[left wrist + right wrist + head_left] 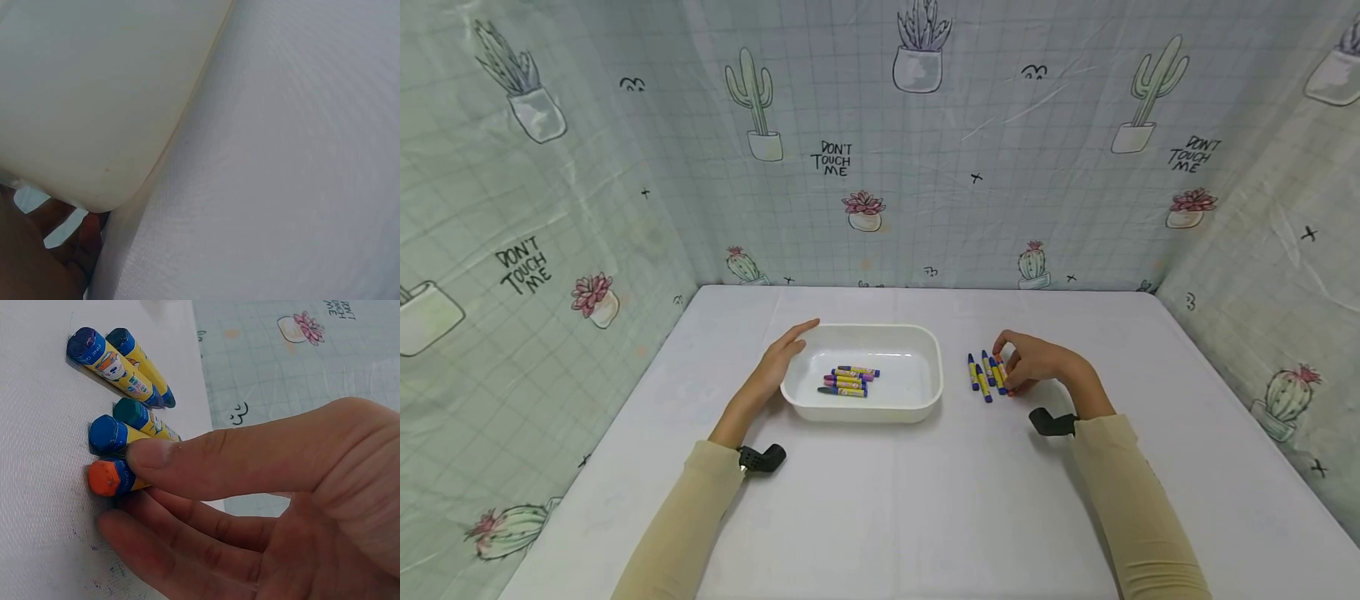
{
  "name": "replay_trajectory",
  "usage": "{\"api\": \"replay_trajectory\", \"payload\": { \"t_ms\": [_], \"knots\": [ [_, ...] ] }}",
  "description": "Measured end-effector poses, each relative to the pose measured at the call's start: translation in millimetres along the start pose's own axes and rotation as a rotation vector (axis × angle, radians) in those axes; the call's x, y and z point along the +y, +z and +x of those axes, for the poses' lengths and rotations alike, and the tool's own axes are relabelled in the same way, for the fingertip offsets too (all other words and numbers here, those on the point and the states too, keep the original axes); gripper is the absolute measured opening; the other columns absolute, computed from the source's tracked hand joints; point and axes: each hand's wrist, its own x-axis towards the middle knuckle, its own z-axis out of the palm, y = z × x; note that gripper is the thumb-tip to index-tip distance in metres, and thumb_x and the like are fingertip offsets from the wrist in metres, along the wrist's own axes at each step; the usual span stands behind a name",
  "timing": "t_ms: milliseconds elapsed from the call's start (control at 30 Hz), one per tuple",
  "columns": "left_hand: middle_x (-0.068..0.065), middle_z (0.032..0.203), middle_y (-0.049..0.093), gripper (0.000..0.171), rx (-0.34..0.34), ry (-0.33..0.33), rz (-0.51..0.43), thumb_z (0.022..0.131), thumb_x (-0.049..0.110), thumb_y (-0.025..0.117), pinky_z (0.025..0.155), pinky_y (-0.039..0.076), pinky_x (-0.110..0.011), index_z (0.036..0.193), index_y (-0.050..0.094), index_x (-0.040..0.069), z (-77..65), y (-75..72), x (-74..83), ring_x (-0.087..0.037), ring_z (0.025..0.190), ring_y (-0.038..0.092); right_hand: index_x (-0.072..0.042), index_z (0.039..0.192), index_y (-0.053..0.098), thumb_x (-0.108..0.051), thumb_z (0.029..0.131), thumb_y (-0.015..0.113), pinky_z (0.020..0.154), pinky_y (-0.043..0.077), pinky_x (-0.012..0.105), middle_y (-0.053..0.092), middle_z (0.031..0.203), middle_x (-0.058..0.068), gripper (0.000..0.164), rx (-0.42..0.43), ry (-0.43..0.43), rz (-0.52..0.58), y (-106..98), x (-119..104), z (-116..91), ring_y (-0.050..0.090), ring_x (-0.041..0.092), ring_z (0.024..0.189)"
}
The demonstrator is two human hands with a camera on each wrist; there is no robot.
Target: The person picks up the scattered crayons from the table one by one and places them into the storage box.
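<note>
"At eight and four o'clock from the white tray (865, 414), nearest us, what shows?"

"Tan sleeves (677, 517), each with a dark device (1052, 422) at the cuff."

"Beyond those?"

"Several crayons (850, 392) lie inside the tray, toward nine o'clock. At three, outside it, loose crayons (983, 383) lie on the white tabletop (895, 500) beside the right hand (1039, 360), whose thumb and fingers pinch an orange crayon (106, 478)."

"Which step is that?"

"Picking up, I judge: grasped, apparently not lifted. The next move seems to call for a firm pinch and a clean lift, without dragging the blue crayon (107, 433) just beside it."

"And the left hand (771, 369)?"

"At ten o'clock, relaxed, touching the tray's end, perhaps to steady it."

"Farthest?"

"Cactus-print cloth (865, 108), rising at twelve o'clock behind the tabletop."
</note>
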Motion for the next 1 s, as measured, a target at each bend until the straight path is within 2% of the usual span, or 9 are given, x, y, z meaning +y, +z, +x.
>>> {"api": "replay_trajectory", "payload": {
  "t_ms": [333,500,733,1000],
  "knots": [
    [-0.001,0.173,0.025,0.049,-0.004,-0.015,-0.022,0.113,0.029,0.030,0.128,0.022,-0.059,0.162,0.036,0.026,-0.1,0.6,1.6,-0.034,0.159,0.025,-0.001,0.140,0.037,-0.001,0.091,0.072,0.081,0.064,0.040,0.063,0.113,0.024,0.060,0.009,-0.025,0.007,-1.6,-2.6,-3.8,0.071,0.024,0.088],
    [0.000,0.172,0.027,0.049,0.008,-0.020,-0.008,0.113,0.030,0.031,0.129,0.020,-0.058,0.161,0.038,0.027,-0.2,1.3,-0.5,-0.031,0.160,0.024,-0.001,0.141,0.037,-0.001,0.090,0.072,0.079,0.064,0.040,0.063,0.109,0.023,0.062,0.017,-0.027,0.007,-0.1,-2.0,-3.1,0.070,0.023,0.085],
    [-0.004,0.172,0.028,0.049,0.003,-0.027,-0.004,0.113,0.029,0.031,0.127,0.025,-0.059,0.161,0.038,0.027,-3.3,1.5,-2.9,-0.035,0.158,0.027,-0.003,0.143,0.036,-0.002,0.092,0.070,0.079,0.065,0.039,0.063,0.110,0.021,0.061,0.006,-0.003,-0.013,2.6,0.4,0.9,0.069,0.023,0.086],
    [-0.003,0.171,0.029,0.049,0.001,-0.017,-0.006,0.113,0.030,0.031,0.125,0.029,-0.059,0.161,0.037,0.029,0.0,2.5,1.4,-0.035,0.156,0.032,-0.002,0.144,0.036,-0.001,0.092,0.068,0.080,0.065,0.041,0.061,0.113,0.023,0.060,0.052,-0.001,-0.016,-2.1,-3.2,-1.8,0.069,0.026,0.089]
  ]
}}
